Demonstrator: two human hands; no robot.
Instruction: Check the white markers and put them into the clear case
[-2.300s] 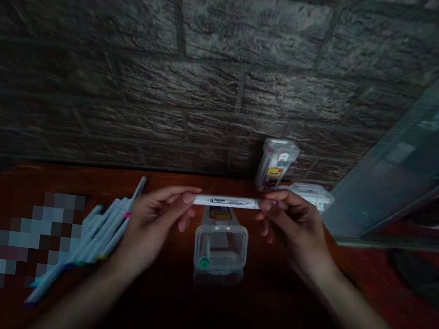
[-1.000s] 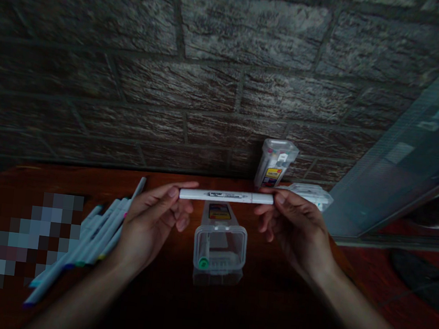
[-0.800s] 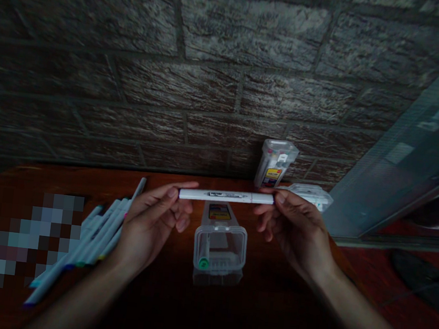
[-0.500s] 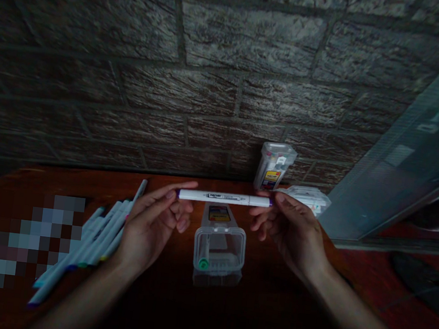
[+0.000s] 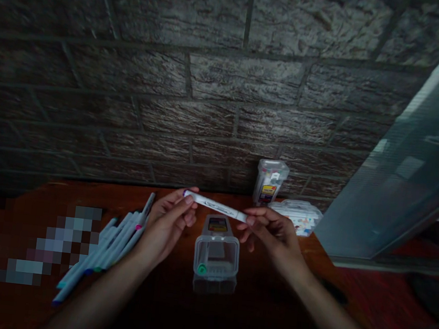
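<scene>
Between both hands I hold a white marker (image 5: 217,206) with dark print along its barrel, tilted down toward the right. My left hand (image 5: 169,219) pinches its purple end. Fingers of my right hand (image 5: 274,237) close round the other end and cover the tip. Below the marker lies a clear plastic case (image 5: 216,262) with its mouth facing me; inside it is one green-ended marker (image 5: 202,268). Left of my left hand, several white markers (image 5: 111,242) with coloured ends lie side by side on the wooden table (image 5: 124,301).
A clear case of markers (image 5: 270,183) stands upright by the brick wall (image 5: 209,116). Beside it lies another clear case (image 5: 298,216) with a printed pattern. A grey panel (image 5: 395,153) rises at the right. Part of the left side is pixelated.
The marker has gone from level to tilted, its right end lower. My right hand has moved inward, left along the marker, covering its right tip. The camera view has shifted slightly upward.
</scene>
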